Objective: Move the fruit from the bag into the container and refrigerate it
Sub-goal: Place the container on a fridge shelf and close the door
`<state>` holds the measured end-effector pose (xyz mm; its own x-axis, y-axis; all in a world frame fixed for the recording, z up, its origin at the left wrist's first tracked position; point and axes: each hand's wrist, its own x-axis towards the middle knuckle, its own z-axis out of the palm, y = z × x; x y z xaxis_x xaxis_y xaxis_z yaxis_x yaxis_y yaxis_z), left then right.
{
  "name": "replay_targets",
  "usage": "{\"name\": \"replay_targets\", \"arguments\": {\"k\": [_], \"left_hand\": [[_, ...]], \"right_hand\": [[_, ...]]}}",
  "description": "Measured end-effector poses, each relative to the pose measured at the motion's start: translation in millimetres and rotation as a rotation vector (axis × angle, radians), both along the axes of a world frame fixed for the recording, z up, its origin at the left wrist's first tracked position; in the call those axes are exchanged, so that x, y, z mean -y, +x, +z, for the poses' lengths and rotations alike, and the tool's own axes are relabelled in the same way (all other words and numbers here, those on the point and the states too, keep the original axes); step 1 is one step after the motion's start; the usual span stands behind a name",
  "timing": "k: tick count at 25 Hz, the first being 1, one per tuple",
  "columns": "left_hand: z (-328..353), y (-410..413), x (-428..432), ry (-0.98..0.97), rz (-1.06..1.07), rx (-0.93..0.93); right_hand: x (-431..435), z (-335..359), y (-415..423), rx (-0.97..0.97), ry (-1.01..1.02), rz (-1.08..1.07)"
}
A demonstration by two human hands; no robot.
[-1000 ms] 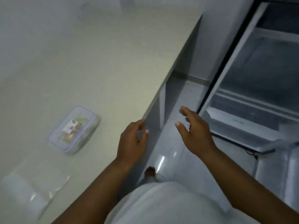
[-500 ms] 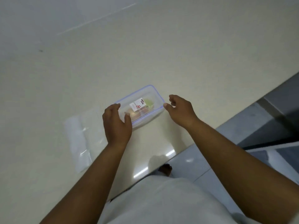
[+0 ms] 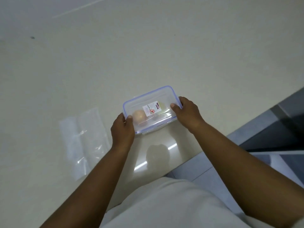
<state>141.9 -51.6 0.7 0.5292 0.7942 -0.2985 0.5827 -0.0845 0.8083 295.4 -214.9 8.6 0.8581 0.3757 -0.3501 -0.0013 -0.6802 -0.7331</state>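
Gripping the clear lidded container (image 3: 152,111) from both short ends, the left hand (image 3: 122,130) and the right hand (image 3: 186,112) each have their fingers closed on it: the left thumb lies over the lid's near-left corner, and the right thumb presses on the lid's right edge while the other right fingers (image 3: 181,100) curl round the far corner. Whether the container rests on the pale surface (image 3: 164,46) or is just off it cannot be told. Under the blue-rimmed lid, a peach-coloured fruit (image 3: 139,115) sits just beside the left thumb, and a pale green fruit (image 3: 162,105) lies towards the right hand (mostly veiled by the white label (image 3: 150,109)). Left of the left hand, apart from the container, a clear plastic bag (image 3: 83,139) lies flat on the surface.
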Motion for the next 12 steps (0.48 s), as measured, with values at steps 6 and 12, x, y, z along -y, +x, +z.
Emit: {"name": "replay_targets", "arguments": {"k": [6, 12], "left_hand": [[29, 52, 80, -0.071, -0.281, 0.060], [33, 88, 212, -0.116, -0.685, 0.004]], "right_hand": [[124, 22, -23, 0.069, 0.143, -0.322], [275, 22, -77, 0.093, 0.182, -0.681]]}}
